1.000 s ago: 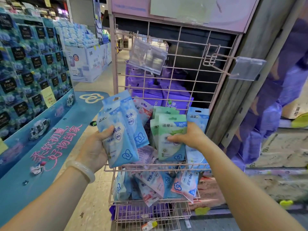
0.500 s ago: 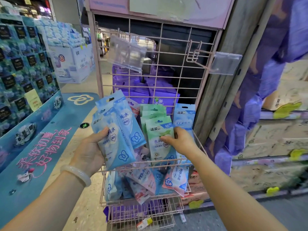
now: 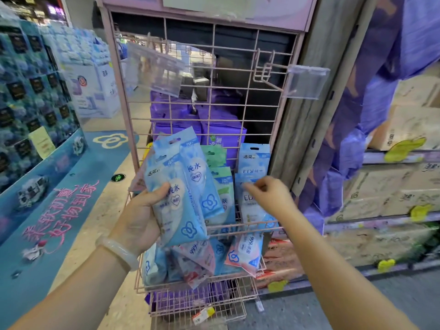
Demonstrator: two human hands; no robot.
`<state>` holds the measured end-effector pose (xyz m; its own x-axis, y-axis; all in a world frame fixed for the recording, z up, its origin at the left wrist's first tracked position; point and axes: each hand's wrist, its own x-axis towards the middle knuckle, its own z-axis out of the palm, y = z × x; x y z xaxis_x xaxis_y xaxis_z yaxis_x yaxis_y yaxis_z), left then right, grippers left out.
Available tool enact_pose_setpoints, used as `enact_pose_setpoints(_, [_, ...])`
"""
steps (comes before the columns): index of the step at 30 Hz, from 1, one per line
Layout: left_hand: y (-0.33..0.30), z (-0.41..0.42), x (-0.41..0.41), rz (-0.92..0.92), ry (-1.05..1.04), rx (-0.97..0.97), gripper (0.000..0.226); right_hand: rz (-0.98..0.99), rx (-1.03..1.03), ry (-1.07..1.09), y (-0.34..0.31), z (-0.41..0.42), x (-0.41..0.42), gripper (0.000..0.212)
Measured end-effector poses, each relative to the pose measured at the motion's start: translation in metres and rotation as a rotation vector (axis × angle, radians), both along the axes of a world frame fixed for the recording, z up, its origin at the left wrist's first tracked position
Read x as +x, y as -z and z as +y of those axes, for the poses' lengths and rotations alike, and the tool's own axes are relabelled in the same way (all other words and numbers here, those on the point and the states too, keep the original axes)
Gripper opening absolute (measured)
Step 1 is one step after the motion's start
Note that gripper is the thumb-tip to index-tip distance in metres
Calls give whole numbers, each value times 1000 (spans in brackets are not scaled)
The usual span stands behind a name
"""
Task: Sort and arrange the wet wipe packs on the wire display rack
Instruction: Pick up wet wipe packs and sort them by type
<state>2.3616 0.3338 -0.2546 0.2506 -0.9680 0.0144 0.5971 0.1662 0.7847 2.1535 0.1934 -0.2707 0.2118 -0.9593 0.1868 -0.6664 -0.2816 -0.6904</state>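
A pink wire display rack (image 3: 234, 96) stands in front of me with a basket at waist height. My left hand (image 3: 140, 217) grips a fanned stack of light blue wet wipe packs (image 3: 188, 186) just left of the basket. Green wet wipe packs (image 3: 222, 179) stand upright in the basket's middle. My right hand (image 3: 270, 195) pinches the top edge of a blue wet wipe pack (image 3: 253, 210) standing at the basket's right side, with another blue pack (image 3: 254, 157) behind it. Pink and blue packs (image 3: 245, 252) lie jumbled in the lower basket.
Two clear plastic label holders (image 3: 306, 81) stick out from hooks on the rack's grid. Purple packs (image 3: 214, 129) are stacked behind the rack. A wooden post (image 3: 316, 96) stands right of it, with boxes on shelves (image 3: 392, 191) beyond. A blue product display (image 3: 31, 98) fills the left.
My right hand has let go of the green pack and moved right onto the blue pack. The green packs now stand in the basket. The left hand still holds its stack.
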Motion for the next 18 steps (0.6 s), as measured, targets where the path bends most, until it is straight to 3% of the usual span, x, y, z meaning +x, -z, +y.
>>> enact_pose_setpoints(2, [4, -2, -2, -17, -2, 12, 54, -229, 44, 118, -9, -12, -19, 36])
enact_pose_setpoints(4, [4, -5, -12, -30, 8, 54, 33, -650, 344, 4, -19, -15, -30, 49])
enact_pose_setpoints(5, [3, -7, -20, -41, 5, 85, 20, -769, 499, -117, -26, -12, -34, 57])
enact_pose_setpoints(7, [1, -17, -43, -52, -32, 119, 22, -759, 632, -346, -32, -7, -39, 65])
enact_pose_setpoints(9, [-2, -33, -71, -81, -101, 146, 22, -619, 548, -510, -29, 0, -38, 41])
enact_pose_setpoints(12, [-8, -56, -113, -142, -161, 195, 19, -507, 299, -424, -21, 2, -41, 25])
enact_pose_setpoints(16, [-11, -93, -144, -121, -166, 276, 29, -707, 310, -288, -20, -15, -61, 10])
enact_pose_setpoints(18, [-8, -111, -149, -204, -217, 310, 32, -651, 298, -210, -18, -25, -61, 10])
